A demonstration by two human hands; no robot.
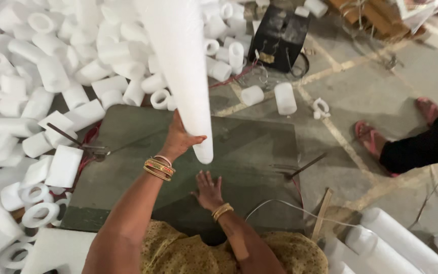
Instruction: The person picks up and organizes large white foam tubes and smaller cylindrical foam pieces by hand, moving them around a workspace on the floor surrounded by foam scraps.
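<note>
Floor: grey concrete (381,76) with pale painted lines is seen from above; a dark green board (128,167) is laid flat on it as a work surface.
Right hand: the right hand (209,190) is pressed on the board, palm down, fingers spread and flat, nothing gripped; by judgement, it is placed so for support or to steady the board.
Left hand: the left hand (178,139) is raised, bangles at the wrist, its fingers and thumb wrapped round the lower part of a long white foam tube (183,76).
Tube: it is held nearly upright, its rounded lower end hanging just above the middle of the board; the upper end runs out of view at the top.
Rods: a thin metal rod (302,167) is fixed at the board's right edge and another (77,142) at its left edge, with red wires beside the left one; what may join them cannot be told.
Spare tubes: uncut white tubes (401,238) are laid on the floor at lower right, within reach.
Cut pieces: short white foam rings and cylinders (51,61) are heaped left of and beyond the board.
Box: a black box (280,35) with cables is set beyond the board.
Bystander: another person's foot in a pink sandal (368,137) and a dark sleeve (427,144) are seen at right.
</note>
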